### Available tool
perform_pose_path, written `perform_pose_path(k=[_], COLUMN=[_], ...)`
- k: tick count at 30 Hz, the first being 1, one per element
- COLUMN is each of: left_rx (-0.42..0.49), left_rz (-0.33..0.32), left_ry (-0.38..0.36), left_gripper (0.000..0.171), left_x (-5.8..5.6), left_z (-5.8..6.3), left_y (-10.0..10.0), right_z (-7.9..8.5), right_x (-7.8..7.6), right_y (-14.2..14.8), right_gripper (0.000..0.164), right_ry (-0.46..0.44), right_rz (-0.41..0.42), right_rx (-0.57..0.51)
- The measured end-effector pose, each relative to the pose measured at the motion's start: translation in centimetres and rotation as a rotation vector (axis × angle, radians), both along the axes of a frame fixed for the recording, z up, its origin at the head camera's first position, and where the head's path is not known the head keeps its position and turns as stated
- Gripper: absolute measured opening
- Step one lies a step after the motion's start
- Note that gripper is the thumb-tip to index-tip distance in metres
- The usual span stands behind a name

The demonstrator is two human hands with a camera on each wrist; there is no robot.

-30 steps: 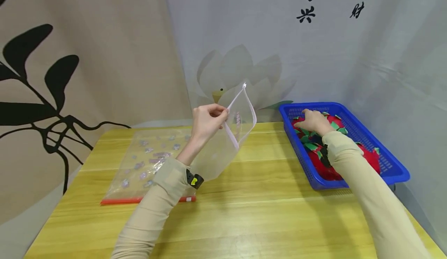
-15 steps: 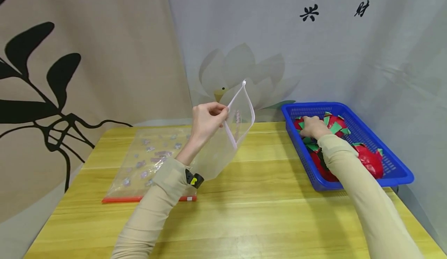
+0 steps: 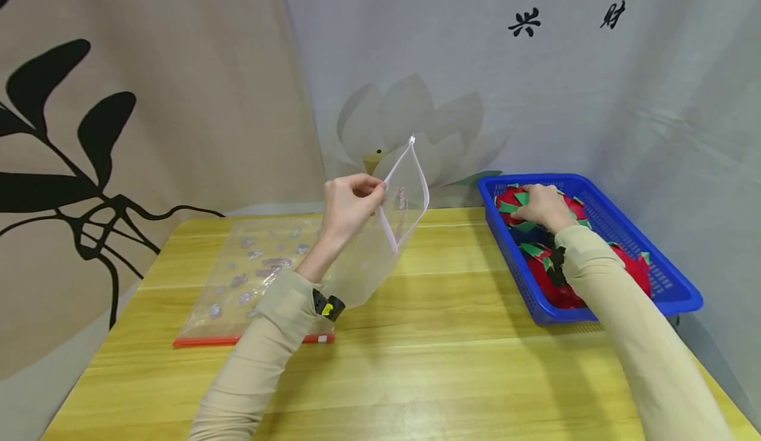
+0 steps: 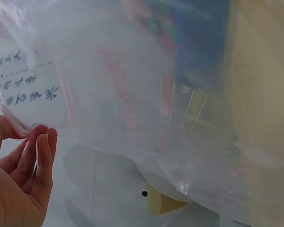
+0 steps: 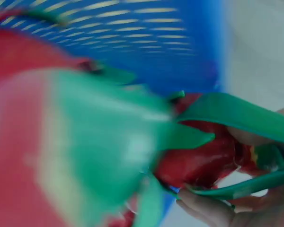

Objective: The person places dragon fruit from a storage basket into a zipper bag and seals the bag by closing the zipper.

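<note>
In the head view my left hand [image 3: 351,204] pinches the white zip edge of a clear plastic zip bag [image 3: 370,266] between thumb and fingers. The bag's mouth gapes toward the right, its slider at the top. The left wrist view shows the pinching fingertips [image 4: 43,135] at the bag's edge. Over at the right, my right hand [image 3: 543,206] reaches into a blue plastic basket [image 3: 639,246]. Its fingers curl around a red dragon fruit [image 5: 199,161] with green scales, seen close in the right wrist view. Another dragon fruit [image 3: 549,286] lies nearer in the basket, partly behind the forearm.
A second clear zip bag [image 3: 238,289] with printed purple patterns and a red slider strip [image 3: 205,342] lies flat on the wooden table [image 3: 428,368], partly under the left arm. A printed curtain [image 3: 386,45] hangs behind the table.
My right hand has shifted up slightly in the basket, with its dragon fruit rising along with it. My left hand and the bag have moved a little to the left.
</note>
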State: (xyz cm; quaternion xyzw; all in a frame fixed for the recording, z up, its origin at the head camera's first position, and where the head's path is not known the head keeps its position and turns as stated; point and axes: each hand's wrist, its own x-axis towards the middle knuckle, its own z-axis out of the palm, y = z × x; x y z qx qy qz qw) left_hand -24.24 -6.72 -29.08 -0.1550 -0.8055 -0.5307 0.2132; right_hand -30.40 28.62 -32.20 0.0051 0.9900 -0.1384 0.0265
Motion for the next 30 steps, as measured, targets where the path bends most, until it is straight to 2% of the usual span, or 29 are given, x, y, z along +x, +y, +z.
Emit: perform_pose_path(k=[3,7,12,18,26,30], left_rx=[-0.01,-0.012,0.002,0.012,0.026,0.04], left_rz=[0.005,0.005,0.002,0.01,0.003,0.002], left_ry=[0.011,0.018,0.008,0.006,-0.012,-0.027], left_gripper=[0.014,0.014,0.014,0.014,0.015,0.015], left_x=[0.0,0.0,0.0,0.0,-0.2,-0.4], left_z=[0.0,0.0,0.0,0.1,0.1,0.1], left_y=[0.0,-0.1,-0.1,-0.1,-0.1,0.0], right_z=[1.9,4.6,7.3,8.3,9.3,9.8], right_x=[0.5,1.6,3.6,5.5,7.1,7.6], right_y=[-0.3,-0.9,-1.9,-3.4,-5.4,-6.3], right_gripper=[0.076,0.077,0.075,0.073,0.072,0.073], right_ry=[0.046,0.15,0.336,0.535,0.654,0.683], right_rz=[-0.018,-0.006,0.057,0.137,0.293,0.377], right_rx=[-0.042,-0.096,-0.144,-0.227,-0.262,-0.278])
